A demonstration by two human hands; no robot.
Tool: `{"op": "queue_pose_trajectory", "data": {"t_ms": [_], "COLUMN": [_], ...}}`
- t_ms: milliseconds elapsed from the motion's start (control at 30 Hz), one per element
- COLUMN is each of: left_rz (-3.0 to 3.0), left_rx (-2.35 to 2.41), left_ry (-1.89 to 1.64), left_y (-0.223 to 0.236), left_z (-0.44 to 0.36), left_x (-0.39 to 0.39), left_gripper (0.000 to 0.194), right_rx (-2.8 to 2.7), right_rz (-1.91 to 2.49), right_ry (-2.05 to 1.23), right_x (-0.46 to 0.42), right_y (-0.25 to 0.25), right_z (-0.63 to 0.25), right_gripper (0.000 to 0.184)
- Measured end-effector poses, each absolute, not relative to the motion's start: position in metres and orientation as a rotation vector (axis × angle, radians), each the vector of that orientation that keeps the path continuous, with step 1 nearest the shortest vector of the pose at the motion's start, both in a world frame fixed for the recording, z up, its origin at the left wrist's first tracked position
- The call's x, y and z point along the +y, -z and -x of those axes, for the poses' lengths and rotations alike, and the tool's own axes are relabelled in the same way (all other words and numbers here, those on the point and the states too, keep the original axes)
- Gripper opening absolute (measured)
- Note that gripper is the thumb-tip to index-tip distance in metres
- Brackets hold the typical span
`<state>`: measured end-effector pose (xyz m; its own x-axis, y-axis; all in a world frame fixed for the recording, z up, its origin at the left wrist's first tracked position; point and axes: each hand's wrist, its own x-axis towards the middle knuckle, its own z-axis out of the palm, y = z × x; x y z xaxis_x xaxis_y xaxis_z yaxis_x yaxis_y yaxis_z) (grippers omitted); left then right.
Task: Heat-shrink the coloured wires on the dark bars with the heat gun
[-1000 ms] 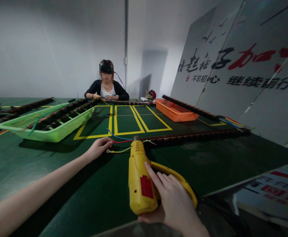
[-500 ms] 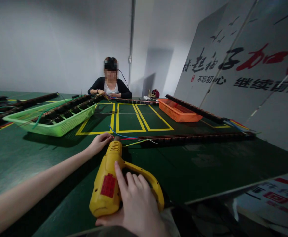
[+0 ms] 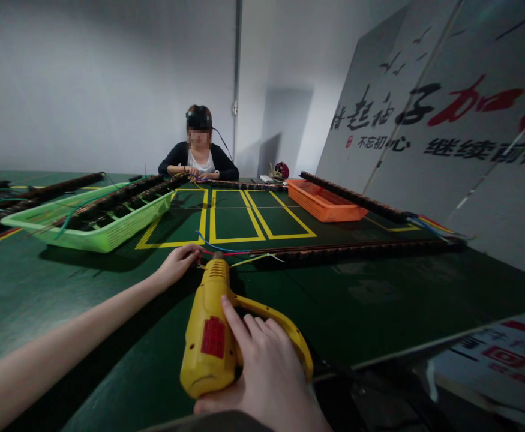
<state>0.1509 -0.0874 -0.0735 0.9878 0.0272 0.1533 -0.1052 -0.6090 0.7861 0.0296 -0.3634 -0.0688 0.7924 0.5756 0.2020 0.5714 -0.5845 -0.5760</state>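
Note:
My right hand [image 3: 262, 375] grips the handle of a yellow heat gun [image 3: 212, 336] with a red label, its nozzle aimed away from me at coloured wire ends [image 3: 226, 255]. My left hand [image 3: 179, 264] reaches across the green table and pinches those wires just left of the nozzle. The red, blue and yellow wires lead out of a long dark strip [image 3: 356, 249] lying across the table to the right.
A green basket [image 3: 95, 231] with dark strips sits at the left, an orange basket [image 3: 325, 204] at the back right. Yellow tape boxes [image 3: 235, 222] mark the table's middle. Another person [image 3: 197, 156] sits at the far end. White printed boards [image 3: 446, 132] lean at the right.
The heat gun has swung left, so its nozzle now points at the wire ends by my left hand. My left hand has stayed on the wires.

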Motion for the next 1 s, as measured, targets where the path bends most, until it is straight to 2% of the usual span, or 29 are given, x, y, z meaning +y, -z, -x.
{"op": "queue_pose_trajectory", "data": {"t_ms": [133,333,633,1000], "left_rz": [-2.185,-2.248,-2.274,-2.250], "left_rx": [-0.028,-0.073,-0.079,-0.039], "left_ry": [-0.174,-0.170,-0.265,-0.215], "left_y": [0.072,0.072,0.072,0.074], "left_z": [-0.149,-0.148,-0.149,-0.151], "left_x": [-0.089,-0.087,-0.085,-0.083], "left_gripper": [0.058,0.050,0.041,0.059], "right_rx": [-0.827,-0.800,-0.810,-0.899], "right_rz": [2.420,2.446,2.471,2.404], "right_ry": [0.056,0.250,0.095,0.172], "right_x": [-0.390,-0.409,-0.393,-0.332], "right_y": [0.080,0.097,0.078,0.078], "right_z": [-0.033,-0.034,-0.030,-0.021], "right_gripper": [0.128,0.129,0.129,0.136]}}
